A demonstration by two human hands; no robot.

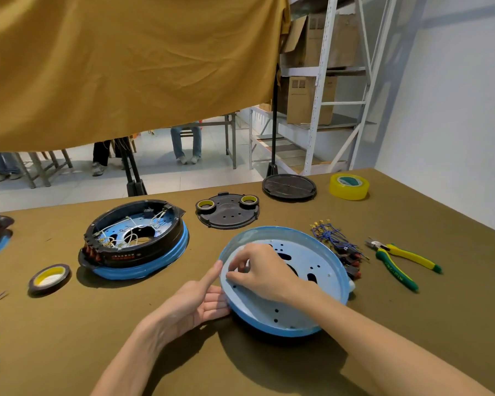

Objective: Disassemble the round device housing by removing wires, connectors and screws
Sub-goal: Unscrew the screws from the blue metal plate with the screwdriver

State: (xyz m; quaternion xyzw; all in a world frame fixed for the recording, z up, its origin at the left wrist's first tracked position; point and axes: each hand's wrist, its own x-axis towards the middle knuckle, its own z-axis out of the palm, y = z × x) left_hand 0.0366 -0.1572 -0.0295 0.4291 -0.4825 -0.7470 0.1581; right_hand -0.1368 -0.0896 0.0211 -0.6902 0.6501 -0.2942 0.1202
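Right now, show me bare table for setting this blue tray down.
Free: the near strip below the left hand and blue tray, and the right corner between yellow tape and pliers. Crowded: between tray and pliers, where wires lie.

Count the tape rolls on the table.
4: a yellow roll far right, two small rolls on the black plate, one dark-edged roll near left. Others may be out of view.

Both bare forearms reach fwd from bottom edge. Left hand (196,301) lies palm-up, fingers straight, thumb pointing up and fwd. Right hand (265,271) is palm-down w/ fingers curled, tips bunched together toward the left thumb.
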